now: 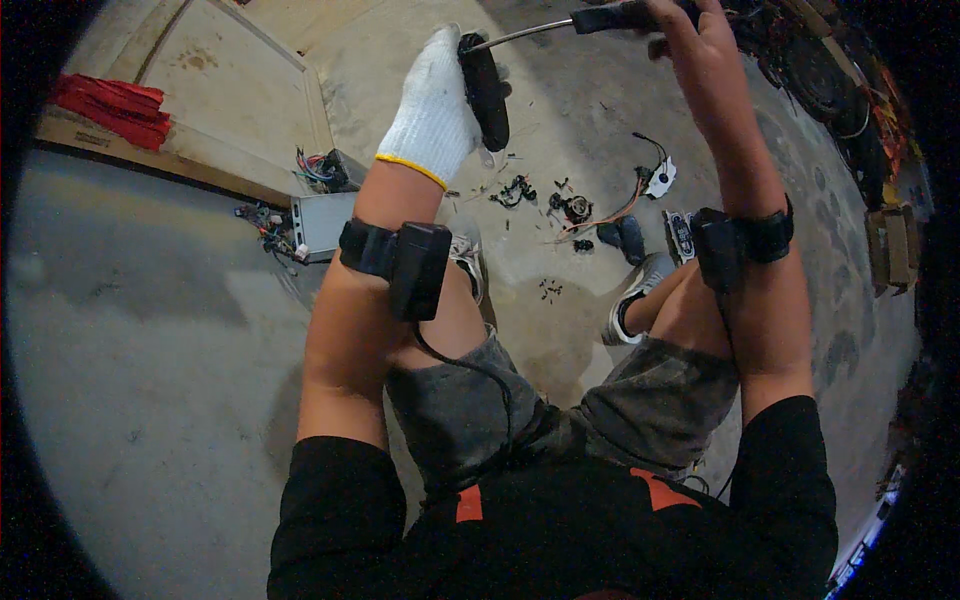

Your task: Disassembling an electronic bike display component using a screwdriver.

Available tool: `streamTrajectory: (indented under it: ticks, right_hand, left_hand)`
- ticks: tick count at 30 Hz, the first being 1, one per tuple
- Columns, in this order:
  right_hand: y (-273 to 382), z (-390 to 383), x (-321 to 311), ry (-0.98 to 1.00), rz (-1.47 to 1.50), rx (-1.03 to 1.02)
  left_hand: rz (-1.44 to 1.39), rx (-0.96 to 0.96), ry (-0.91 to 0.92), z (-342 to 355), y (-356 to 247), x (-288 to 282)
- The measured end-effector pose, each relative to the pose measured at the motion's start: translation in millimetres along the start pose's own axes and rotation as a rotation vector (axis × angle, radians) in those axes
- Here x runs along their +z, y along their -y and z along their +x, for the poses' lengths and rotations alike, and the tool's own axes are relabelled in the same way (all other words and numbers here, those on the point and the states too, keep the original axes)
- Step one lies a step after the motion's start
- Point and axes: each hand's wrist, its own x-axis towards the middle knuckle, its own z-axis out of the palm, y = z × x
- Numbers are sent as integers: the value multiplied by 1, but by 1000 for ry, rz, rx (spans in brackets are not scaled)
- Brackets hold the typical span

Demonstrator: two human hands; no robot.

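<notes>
Near the upper edge, my left hand (430, 100), in a ribbed white glove (418, 150), is pinching a matte black, rounded oblong piece (487, 110), fingertips mostly hidden. A metallic shaft (525, 35) is reaching the piece's top; my right hand (702, 38) is meeting the shaft's black handle (610, 18), but my feed is cropping those fingers; I cannot tell their grip. Outward, dark parts (516, 192) are littering concrete (580, 120) near 2 shoes (632, 298).

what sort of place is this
Probably a garage or informal repair workshop: small loose parts lie scattered across a bare, concrete-looking floor, a silver box sits beside tangled wires, and a long-shafted tool is in use.
</notes>
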Motion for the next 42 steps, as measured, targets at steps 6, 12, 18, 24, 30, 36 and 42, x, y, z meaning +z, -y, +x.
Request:
streamTrajectory:
  ticks: [6,12,18,24,30,36,42]
  right_hand:
    - [-29,26,-30,769,315,538]
    - [-29,17,-24,450,240,335]
    - [-22,11,-21,530,202,249]
    - [-12,19,-34,575,410,448]
    - [-10,9,-23,390,236,132]
    - [-36,25,-32,1142,438,406]
    - [-42,14,-25,564,260,216]
  left_hand:
    - [59,31,-7,1,-2,-1]
    - [61,-29,-29,1,-2,-3]
    - [22,-30,-26,1,-4,-2]
    - [16,-25,-23,1,-3,-5]
    - [13,2,27,4,-2,-8]
    - [30,-10,30,5,-3,-9]
    - [-3,-35,13,8,-4,-11]
